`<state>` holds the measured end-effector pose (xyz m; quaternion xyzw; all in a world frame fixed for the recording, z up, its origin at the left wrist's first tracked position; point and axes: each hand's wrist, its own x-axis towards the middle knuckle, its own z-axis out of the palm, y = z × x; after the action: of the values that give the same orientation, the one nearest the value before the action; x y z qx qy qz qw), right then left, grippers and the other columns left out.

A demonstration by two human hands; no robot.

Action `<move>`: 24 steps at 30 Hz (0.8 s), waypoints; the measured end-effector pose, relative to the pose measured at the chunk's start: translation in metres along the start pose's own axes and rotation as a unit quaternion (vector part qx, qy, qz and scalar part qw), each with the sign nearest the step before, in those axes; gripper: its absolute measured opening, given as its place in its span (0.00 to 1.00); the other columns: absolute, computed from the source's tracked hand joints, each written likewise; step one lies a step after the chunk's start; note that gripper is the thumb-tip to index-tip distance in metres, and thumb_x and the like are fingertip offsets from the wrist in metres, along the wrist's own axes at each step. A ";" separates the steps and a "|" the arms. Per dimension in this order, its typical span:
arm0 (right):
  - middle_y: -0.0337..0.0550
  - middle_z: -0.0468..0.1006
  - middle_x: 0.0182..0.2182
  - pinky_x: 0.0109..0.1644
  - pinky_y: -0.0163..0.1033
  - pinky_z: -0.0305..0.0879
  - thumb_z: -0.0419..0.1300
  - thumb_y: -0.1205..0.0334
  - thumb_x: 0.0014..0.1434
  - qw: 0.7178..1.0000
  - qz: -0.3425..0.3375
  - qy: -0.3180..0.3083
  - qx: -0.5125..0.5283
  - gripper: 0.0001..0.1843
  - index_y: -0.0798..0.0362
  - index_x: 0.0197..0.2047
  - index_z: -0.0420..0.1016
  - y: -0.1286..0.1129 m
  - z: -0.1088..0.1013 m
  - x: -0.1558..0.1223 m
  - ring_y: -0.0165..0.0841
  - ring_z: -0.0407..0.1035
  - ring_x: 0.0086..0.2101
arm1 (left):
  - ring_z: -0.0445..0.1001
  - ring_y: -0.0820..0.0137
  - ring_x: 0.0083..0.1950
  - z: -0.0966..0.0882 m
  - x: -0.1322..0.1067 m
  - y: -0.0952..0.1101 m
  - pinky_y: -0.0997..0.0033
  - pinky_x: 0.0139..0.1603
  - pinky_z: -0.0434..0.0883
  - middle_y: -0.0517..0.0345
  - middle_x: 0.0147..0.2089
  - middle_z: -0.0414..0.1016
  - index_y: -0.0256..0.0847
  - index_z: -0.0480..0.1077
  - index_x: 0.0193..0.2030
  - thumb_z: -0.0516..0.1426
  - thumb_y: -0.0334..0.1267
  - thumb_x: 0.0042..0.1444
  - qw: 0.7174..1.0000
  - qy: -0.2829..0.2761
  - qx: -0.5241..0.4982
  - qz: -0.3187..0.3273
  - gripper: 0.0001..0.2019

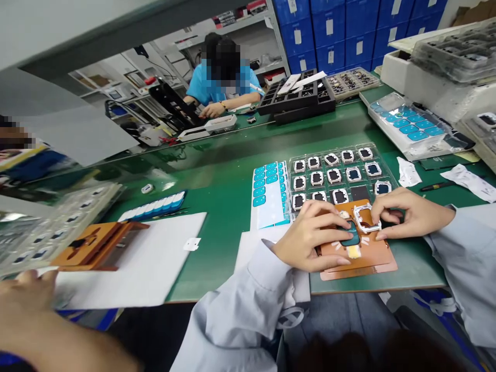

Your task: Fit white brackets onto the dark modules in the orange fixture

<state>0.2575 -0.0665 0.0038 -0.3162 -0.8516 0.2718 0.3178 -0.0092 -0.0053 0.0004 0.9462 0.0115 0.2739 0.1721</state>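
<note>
My right hand (411, 213) pinches the edge of a white square watch-case frame (357, 223), which lies over the right part of an orange fixture plate (372, 258). Across the left side of that plate, my left hand (310, 235) is spread, its fingertips on a dark teal rounded-square piece (351, 235). A small yellow-and-white pad (354, 251) sits just below the teal piece. Behind the plate, a clear tray (329, 152) holds rows of similar white frames with dark centres. Left of the tray lies a sheet of blue rounded-square stickers (259, 199).
At far left, another person's hand (27, 289) is near an orange stand (93, 243) on a white board (174, 248). A co-worker (225, 82) sits across the bench. Black trays (294, 98), white wrappers (408, 173) and a dark pen-like tool (437, 186) lie beyond my hands.
</note>
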 end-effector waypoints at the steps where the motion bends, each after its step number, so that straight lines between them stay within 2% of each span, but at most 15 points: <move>1: 0.28 0.59 0.19 0.23 0.29 0.53 0.65 0.56 0.60 1.000 -0.010 0.011 -0.004 0.10 0.52 0.37 0.70 0.000 0.000 0.001 0.23 0.54 0.19 | 0.69 0.59 0.53 0.000 0.000 0.000 0.54 0.55 0.65 0.54 0.47 0.81 0.43 0.77 0.47 0.59 0.52 0.57 1.000 0.000 0.002 0.000 0.18; 4: 0.40 0.71 0.32 0.35 0.33 0.65 0.66 0.55 0.58 0.996 -0.040 0.060 -0.044 0.12 0.52 0.41 0.73 0.001 -0.002 0.003 0.29 0.67 0.32 | 0.69 0.60 0.52 0.001 0.000 0.001 0.54 0.53 0.65 0.54 0.46 0.81 0.44 0.77 0.46 0.59 0.52 0.58 1.000 0.011 0.003 0.004 0.17; 6: 0.46 0.72 0.40 0.46 0.40 0.67 0.66 0.54 0.57 0.994 -0.046 0.070 -0.075 0.12 0.51 0.41 0.74 0.002 -0.005 0.004 0.34 0.68 0.41 | 0.70 0.59 0.51 0.002 0.000 0.001 0.54 0.53 0.65 0.53 0.45 0.81 0.42 0.77 0.45 0.59 0.52 0.58 1.000 0.018 0.002 0.010 0.17; 7: 0.47 0.72 0.42 0.48 0.42 0.66 0.66 0.54 0.57 0.993 -0.046 0.067 -0.084 0.12 0.51 0.41 0.74 0.002 -0.005 0.004 0.36 0.68 0.43 | 0.70 0.59 0.51 0.002 0.000 0.001 0.54 0.53 0.65 0.52 0.45 0.81 0.42 0.77 0.45 0.59 0.51 0.58 1.000 0.021 0.002 0.012 0.17; 12: 0.47 0.77 0.42 0.47 0.46 0.67 0.66 0.56 0.57 0.988 -0.074 0.069 -0.118 0.12 0.49 0.44 0.75 0.002 -0.005 0.004 0.37 0.70 0.41 | 0.70 0.60 0.49 0.002 0.002 0.002 0.55 0.51 0.64 0.53 0.43 0.82 0.42 0.77 0.44 0.60 0.50 0.57 0.999 0.033 0.013 0.018 0.16; 17: 0.45 0.81 0.44 0.44 0.47 0.67 0.68 0.58 0.56 0.972 -0.098 0.097 -0.188 0.13 0.47 0.45 0.77 -0.005 0.001 0.004 0.38 0.71 0.39 | 0.73 0.63 0.46 0.004 0.004 0.003 0.57 0.49 0.63 0.59 0.37 0.82 0.44 0.77 0.38 0.62 0.47 0.56 0.997 0.057 0.039 0.022 0.10; 21: 0.44 0.81 0.44 0.43 0.47 0.69 0.68 0.54 0.56 0.973 -0.076 0.124 -0.177 0.11 0.46 0.43 0.80 -0.012 0.012 0.007 0.38 0.70 0.38 | 0.73 0.65 0.40 0.006 0.004 0.005 0.59 0.45 0.63 0.61 0.29 0.81 0.43 0.73 0.28 0.62 0.52 0.55 0.987 0.129 0.092 -0.022 0.15; 24: 0.45 0.81 0.45 0.43 0.48 0.69 0.68 0.55 0.56 0.972 -0.055 0.143 -0.175 0.11 0.47 0.43 0.79 -0.018 0.022 0.009 0.39 0.68 0.39 | 0.71 0.64 0.38 0.005 0.005 0.006 0.59 0.42 0.62 0.60 0.29 0.80 0.42 0.71 0.29 0.65 0.55 0.49 0.974 0.168 0.143 -0.055 0.17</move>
<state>0.2299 -0.0774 0.0047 -0.3550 -0.8478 0.0520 0.3905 -0.0033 -0.0117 0.0010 0.8994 0.1313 0.4145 0.0459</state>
